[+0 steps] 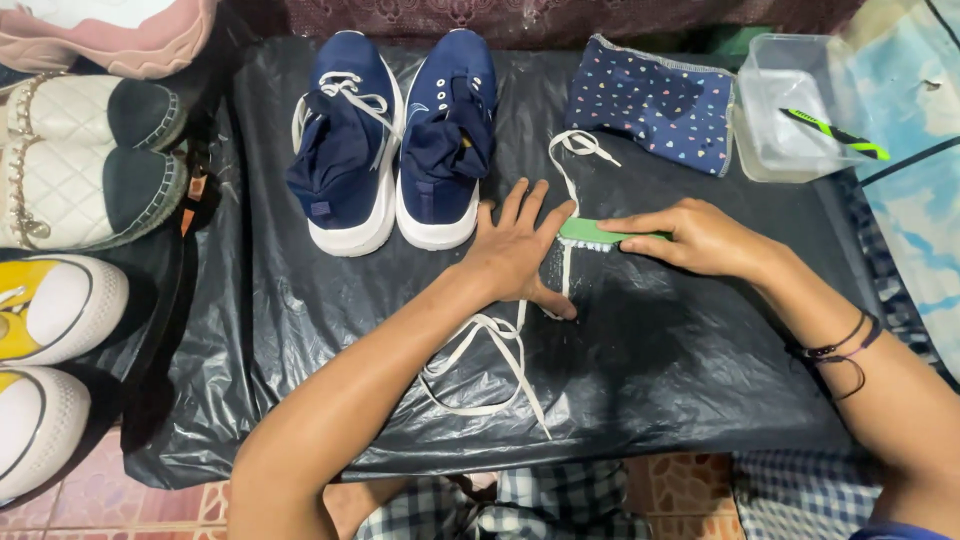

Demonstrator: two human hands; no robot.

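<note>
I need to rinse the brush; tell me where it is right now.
In the head view, the green brush lies right of centre on the black plastic sheet, under the right hand, pressed onto the white shoelace beside the left hand.

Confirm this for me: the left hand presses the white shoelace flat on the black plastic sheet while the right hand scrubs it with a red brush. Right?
Not quite. The brush in the right hand is green, not red, as the head view shows. The rest holds: the left hand presses the white shoelace flat on the black plastic sheet.
</note>
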